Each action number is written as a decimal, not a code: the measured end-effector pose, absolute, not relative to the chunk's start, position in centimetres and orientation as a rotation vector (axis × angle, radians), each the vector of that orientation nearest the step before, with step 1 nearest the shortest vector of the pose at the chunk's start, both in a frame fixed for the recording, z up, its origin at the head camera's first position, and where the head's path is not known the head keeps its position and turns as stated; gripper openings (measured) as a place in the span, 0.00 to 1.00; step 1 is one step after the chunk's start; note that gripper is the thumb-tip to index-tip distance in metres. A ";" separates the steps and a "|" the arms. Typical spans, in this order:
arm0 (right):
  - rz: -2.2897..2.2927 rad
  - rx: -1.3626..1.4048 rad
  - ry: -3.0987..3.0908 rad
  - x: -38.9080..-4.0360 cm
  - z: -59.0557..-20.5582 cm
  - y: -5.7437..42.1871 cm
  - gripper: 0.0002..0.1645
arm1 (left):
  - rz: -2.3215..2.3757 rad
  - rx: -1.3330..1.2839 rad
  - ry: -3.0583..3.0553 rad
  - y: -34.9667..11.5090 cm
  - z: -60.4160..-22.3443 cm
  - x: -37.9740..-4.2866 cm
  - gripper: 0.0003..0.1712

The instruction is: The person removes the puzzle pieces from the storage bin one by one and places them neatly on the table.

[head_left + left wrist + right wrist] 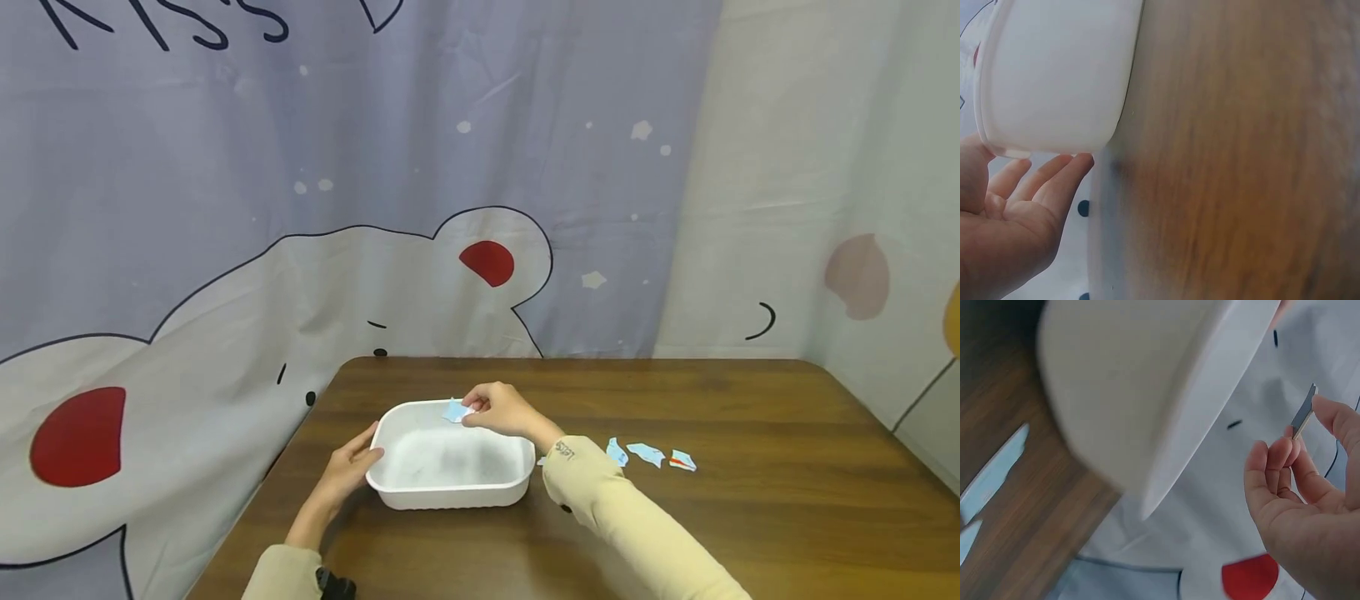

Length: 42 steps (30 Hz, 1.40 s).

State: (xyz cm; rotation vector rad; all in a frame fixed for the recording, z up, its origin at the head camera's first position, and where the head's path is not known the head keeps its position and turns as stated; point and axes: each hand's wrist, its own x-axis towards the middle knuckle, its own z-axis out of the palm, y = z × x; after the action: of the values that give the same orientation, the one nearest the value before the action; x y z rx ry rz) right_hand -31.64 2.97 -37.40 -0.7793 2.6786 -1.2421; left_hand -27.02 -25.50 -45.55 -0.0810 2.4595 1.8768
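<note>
A white rectangular plastic basin (450, 496) with rounded corners stands on the wooden table. At its left end my left hand (347, 473) grips the rim, thumb over the edge and fingers against the outer wall; the left wrist view shows that hand (1022, 212) at the basin wall (1060, 75). Over the basin's far side, my right hand (506, 410) pinches a small light-blue flat piece (455, 411) with jagged edges between thumb and fingers. From the right wrist, the piece (1304, 412) is seen nearly edge-on in the hand (1304, 487), above the basin rim.
Right of the basin lie several similar light-blue pieces (646, 453), one with a red stripe (682, 460). Part of another peeks out beside the right sleeve (615, 500). The brown wooden table (787, 517) reaches back to a printed curtain (600, 200).
</note>
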 end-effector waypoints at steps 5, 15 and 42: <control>-1.267 -0.738 2.735 -32.2 -37.6 6.9 0.15 | 1.863 -0.067 2.459 -25.3 -45.5 -27.2 0.33; -1.376 -0.629 2.776 -32.5 -38.1 16.6 0.18 | 1.849 -0.056 2.447 -24.9 -45.4 -27.3 0.33; -1.067 -0.460 2.877 -27.4 -42.3 33.8 0.19 | 1.787 -0.088 2.478 -26.9 -45.0 -26.2 0.35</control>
State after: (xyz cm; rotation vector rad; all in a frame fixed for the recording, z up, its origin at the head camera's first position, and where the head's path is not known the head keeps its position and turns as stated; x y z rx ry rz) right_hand -27.42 33.75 -42.34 -0.4604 2.8774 -1.0669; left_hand -26.15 -26.87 -45.02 -0.0881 2.4784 1.7869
